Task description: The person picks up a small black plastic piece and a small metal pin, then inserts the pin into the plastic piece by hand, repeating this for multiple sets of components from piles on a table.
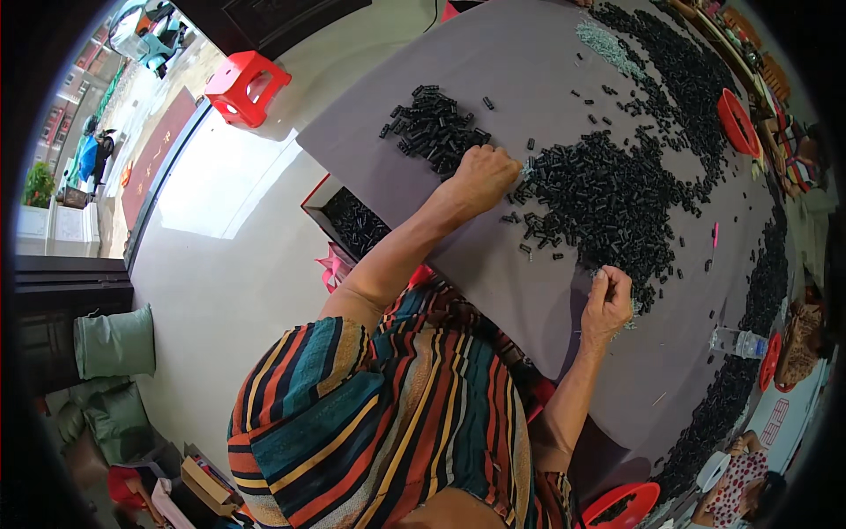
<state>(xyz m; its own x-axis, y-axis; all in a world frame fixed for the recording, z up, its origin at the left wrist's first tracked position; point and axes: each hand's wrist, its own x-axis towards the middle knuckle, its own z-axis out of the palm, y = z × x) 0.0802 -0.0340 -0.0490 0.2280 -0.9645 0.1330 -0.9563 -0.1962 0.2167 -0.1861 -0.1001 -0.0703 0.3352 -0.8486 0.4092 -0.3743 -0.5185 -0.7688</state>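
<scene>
Small black plastic cylinders form a large heap [608,194] on the grey tabletop [493,264], and a smaller heap [432,128] lies farther left. My left hand [487,176] is closed between the two heaps, its fingertips at the large heap's left edge beside a few pale blue-green bits. What it pinches, if anything, is hidden by the fingers. At the near edge of the large heap, my right hand [608,302] is closed with thumb and fingertips together. I cannot make out what lies in it. More pale blue-green bits show just beside that hand.
A pale blue-green pile [608,46] sits at the far side. More black cylinders [762,273] line the right edge, near a clear plastic bottle [738,342] and a red basin [737,122]. Below the table's left edge stands a box of black pieces [352,220]. A red stool [247,86] is behind.
</scene>
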